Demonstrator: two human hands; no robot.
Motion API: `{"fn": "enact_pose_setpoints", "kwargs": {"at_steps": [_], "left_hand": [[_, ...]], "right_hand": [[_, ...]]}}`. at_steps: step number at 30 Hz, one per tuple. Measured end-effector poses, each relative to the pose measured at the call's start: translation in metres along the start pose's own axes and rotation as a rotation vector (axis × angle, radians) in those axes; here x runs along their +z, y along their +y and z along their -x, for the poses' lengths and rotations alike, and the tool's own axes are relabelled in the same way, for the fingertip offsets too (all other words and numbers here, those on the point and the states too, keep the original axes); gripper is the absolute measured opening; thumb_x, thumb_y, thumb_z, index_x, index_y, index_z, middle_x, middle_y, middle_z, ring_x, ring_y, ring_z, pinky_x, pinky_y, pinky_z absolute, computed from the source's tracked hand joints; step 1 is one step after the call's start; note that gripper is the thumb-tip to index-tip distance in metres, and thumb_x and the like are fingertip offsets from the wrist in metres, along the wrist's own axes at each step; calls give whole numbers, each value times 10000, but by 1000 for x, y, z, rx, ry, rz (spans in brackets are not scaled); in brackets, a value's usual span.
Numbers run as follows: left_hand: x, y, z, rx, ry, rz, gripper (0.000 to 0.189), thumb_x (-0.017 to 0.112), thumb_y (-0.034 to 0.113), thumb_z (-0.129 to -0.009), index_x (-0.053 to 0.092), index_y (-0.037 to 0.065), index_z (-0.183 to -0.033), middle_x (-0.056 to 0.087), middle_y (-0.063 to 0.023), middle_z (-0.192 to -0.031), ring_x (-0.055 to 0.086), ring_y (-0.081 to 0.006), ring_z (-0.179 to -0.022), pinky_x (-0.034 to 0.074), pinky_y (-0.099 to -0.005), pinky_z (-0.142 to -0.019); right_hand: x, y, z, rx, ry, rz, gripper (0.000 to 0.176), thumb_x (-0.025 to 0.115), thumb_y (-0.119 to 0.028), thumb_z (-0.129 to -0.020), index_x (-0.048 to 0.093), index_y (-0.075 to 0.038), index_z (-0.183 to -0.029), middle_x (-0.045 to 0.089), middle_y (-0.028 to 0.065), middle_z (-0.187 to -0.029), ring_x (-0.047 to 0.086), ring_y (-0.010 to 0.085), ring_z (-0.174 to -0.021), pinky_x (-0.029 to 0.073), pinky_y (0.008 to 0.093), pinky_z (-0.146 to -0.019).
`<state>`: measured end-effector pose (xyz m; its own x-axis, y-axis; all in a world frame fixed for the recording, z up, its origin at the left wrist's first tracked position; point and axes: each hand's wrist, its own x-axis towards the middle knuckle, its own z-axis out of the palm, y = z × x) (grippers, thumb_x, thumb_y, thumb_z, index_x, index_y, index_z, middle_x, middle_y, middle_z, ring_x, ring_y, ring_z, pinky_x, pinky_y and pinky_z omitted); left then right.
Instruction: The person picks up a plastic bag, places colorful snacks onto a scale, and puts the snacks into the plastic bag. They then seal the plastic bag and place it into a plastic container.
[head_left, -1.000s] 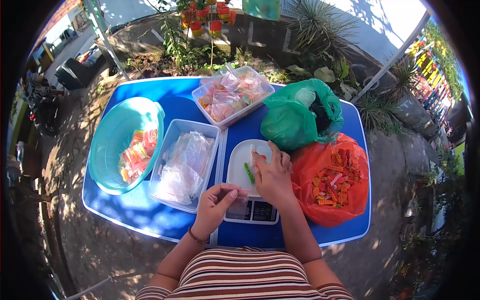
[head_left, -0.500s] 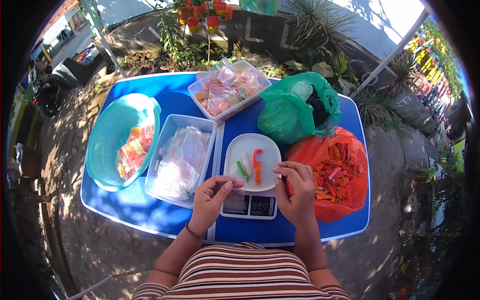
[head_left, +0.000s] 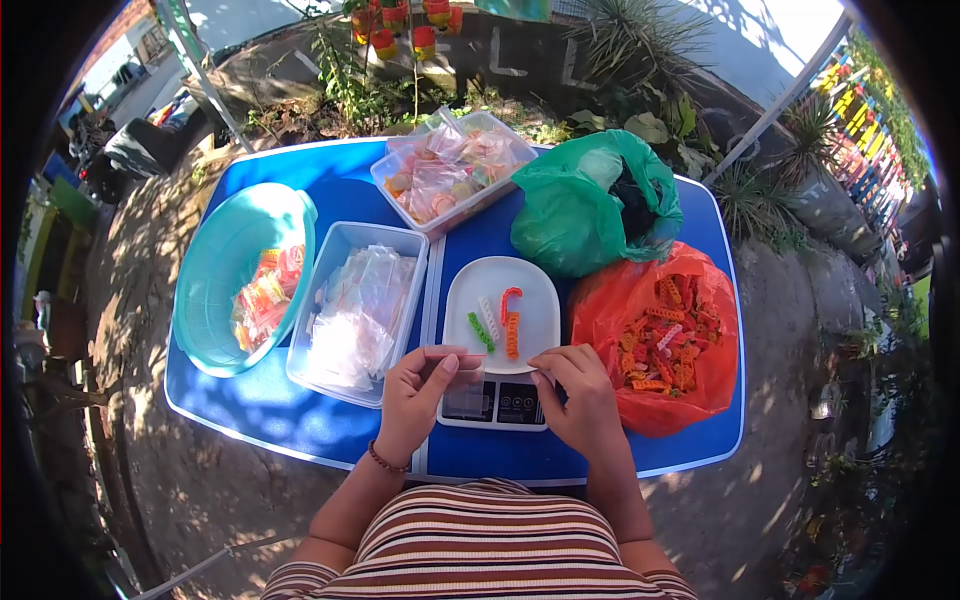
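Observation:
My left hand (head_left: 420,390) pinches a small clear plastic bag (head_left: 462,392) over the front of a digital scale (head_left: 495,404). Beside it, my right hand (head_left: 578,395) hovers with fingers curled just right of the bag; it holds nothing that I can see. On the scale sits a white tray (head_left: 533,290) with several gummy candies (head_left: 497,322), green, white, orange and red. An open red plastic bag (head_left: 610,310) full of the same candies lies right of the scale.
The blue folding table (head_left: 340,190) also carries a teal basket (head_left: 215,270) with filled packets, a clear tub (head_left: 330,240) of empty bags, another clear tub (head_left: 400,165) of packed sweets and a green bag (head_left: 570,225). Plants and paving surround the table.
My right hand came back from the white tray, leaving candies on it, and now sits near the scale's front. My left hand kept the clear bag and shifted slightly.

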<state>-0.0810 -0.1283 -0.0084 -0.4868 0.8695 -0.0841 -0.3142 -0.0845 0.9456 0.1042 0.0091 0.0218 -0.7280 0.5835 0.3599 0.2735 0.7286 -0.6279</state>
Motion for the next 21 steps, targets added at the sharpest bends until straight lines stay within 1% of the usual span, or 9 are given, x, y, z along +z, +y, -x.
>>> {"fn": "enact_pose_setpoints", "kwargs": {"at_steps": [2, 5, 8, 11, 14, 17, 20, 21], "left_hand": [[0, 0, 0, 0, 7, -24, 251, 571, 164, -1059, 651, -38, -1184, 751, -174, -1093, 746, -216, -956, 602, -333, -873], [-2, -1, 0, 13, 20, -60, 248, 558, 171, -1064, 654, -27, -1177, 755, -178, -1077, 755, -236, -937, 614, -355, -849], [-5, -1, 1, 17, 34, -47, 246, 563, 171, -1062, 658, -29, -1170, 757, -179, -1070, 756, -237, -931, 617, -358, -841], [-7, -1, 4, 12, 52, -25, 254, 566, 173, -1062, 667, -38, -1159, 759, -180, -1054, 758, -237, -923, 621, -362, -839], [-7, -2, 5, -17, 51, 0, 260, 575, 161, -1057, 672, -59, -1154, 760, -180, -1040, 755, -228, -926, 617, -354, -858], [-8, -3, 6, -34, 36, 3, 253, 589, 134, -1049, 674, -80, -1155, 761, -177, -1036, 749, -209, -934, 605, -331, -888], [-7, -3, 7, -27, 32, -5, 250, 594, 132, -1047, 677, -81, -1150, 764, -174, -1027, 750, -202, -929, 602, -323, -888], [-7, -3, 7, -25, 31, -6, 250, 594, 131, -1047, 677, -82, -1150, 764, -173, -1028, 750, -200, -929, 601, -321, -887]], "right_hand": [[1, -1, -2, 0, 1, -4, 160, 692, 7, -831, 707, -29, -986, 694, 105, -985, 625, 300, -929, 510, 412, -842], [0, -1, -9, -22, -5, 26, 157, 693, 34, -841, 718, 2, -992, 701, 127, -972, 643, 295, -910, 535, 379, -793], [3, 6, -15, 23, 14, -25, 149, 684, 38, -853, 712, 13, -998, 690, 138, -957, 655, 296, -828, 544, 369, -736], [12, 13, -25, 112, 52, -87, 122, 684, 34, -863, 698, 37, -984, 677, 158, -933, 661, 299, -748, 545, 368, -689], [31, 24, -39, 97, 58, -55, 185, 709, 7, -861, 651, 37, -1035, 665, 176, -906, 669, 292, -726, 547, 379, -682], [38, 9, -53, 235, -78, 26, 290, 719, -40, -853, 563, 20, -1090, 665, 236, -960, 681, 423, -883, 545, 461, -754], [51, 20, -55, 274, -120, -56, 350, 734, -31, -836, 509, 6, -1101, 661, 248, -940, 685, 424, -873, 541, 472, -744], [50, 19, -56, 304, -119, -83, 336, 733, -21, -833, 513, 6, -1086, 662, 246, -934, 686, 422, -874, 540, 473, -741]]}}
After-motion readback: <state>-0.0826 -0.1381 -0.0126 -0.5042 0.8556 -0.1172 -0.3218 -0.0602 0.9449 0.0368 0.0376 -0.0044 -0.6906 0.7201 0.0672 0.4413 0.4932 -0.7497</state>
